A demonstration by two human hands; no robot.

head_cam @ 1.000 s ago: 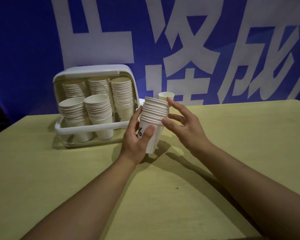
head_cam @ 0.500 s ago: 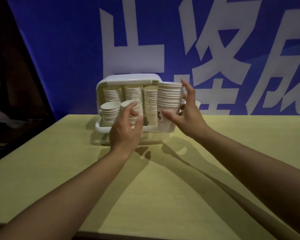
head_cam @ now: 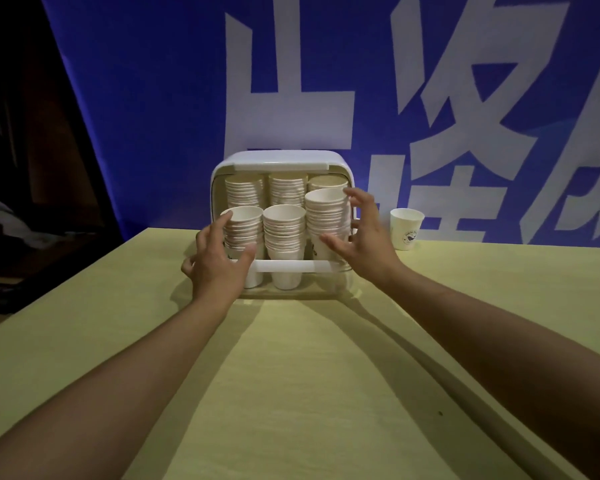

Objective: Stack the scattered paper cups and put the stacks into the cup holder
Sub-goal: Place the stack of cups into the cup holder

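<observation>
Standing btwn right fingers (head_cam: 355,199): stack (head_cam: 326,220).

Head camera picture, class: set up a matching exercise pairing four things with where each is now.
Things:
1. single white paper cup
2. white plastic cup holder
3. left hand
4. right hand

Places:
A. at the holder's front-right stack
B. alone on the yellow table, right of the holder
C. at the holder's front-left stack
D. against the blue banner

Pairs: 1-B, 2-D, 3-C, 4-A
</observation>
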